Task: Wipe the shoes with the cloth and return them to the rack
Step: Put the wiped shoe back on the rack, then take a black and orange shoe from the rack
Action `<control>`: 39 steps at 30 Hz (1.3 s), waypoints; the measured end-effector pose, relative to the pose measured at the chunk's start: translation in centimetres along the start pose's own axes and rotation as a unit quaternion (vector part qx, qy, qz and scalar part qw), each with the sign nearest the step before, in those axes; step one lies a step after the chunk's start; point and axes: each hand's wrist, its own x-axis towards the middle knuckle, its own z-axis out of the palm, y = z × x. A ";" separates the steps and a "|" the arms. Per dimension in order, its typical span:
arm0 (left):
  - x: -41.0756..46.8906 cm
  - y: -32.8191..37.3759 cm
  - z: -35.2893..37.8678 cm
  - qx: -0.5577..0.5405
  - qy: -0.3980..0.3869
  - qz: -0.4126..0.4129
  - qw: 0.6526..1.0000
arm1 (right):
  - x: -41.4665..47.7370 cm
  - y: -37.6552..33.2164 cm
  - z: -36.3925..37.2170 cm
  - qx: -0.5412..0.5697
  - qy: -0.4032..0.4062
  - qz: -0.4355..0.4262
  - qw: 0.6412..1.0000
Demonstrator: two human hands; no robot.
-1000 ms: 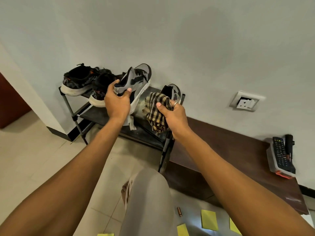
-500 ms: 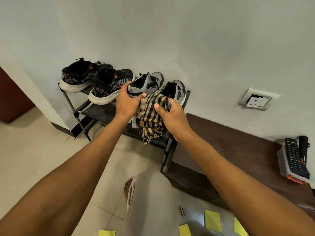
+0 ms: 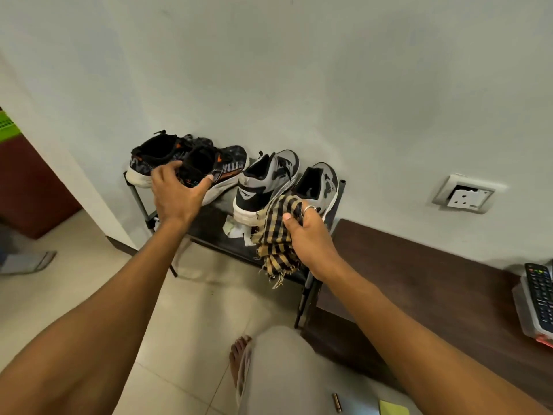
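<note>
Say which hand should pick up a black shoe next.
Probably left. The left hand is spread open at the nearer black shoe, while the right hand grips the cloth by the grey shoes.

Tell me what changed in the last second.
The left hand set the grey shoe on the rack, let go and moved left to a black shoe. The right hand still grips the checked cloth; nothing else moved.
</note>
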 end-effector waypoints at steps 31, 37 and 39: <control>-11.0 11.0 -10.8 -0.130 0.088 -0.022 0.987 | -9.2 -5.2 -4.9 0.063 0.037 -0.066 0.995; -19.0 14.9 -11.4 -0.209 0.035 0.009 0.977 | -12.6 -4.7 -9.4 0.074 0.082 -0.058 0.992; -21.0 16.0 -10.5 -0.236 0.016 0.014 0.972 | -13.4 -4.1 -11.1 0.078 0.104 -0.052 0.990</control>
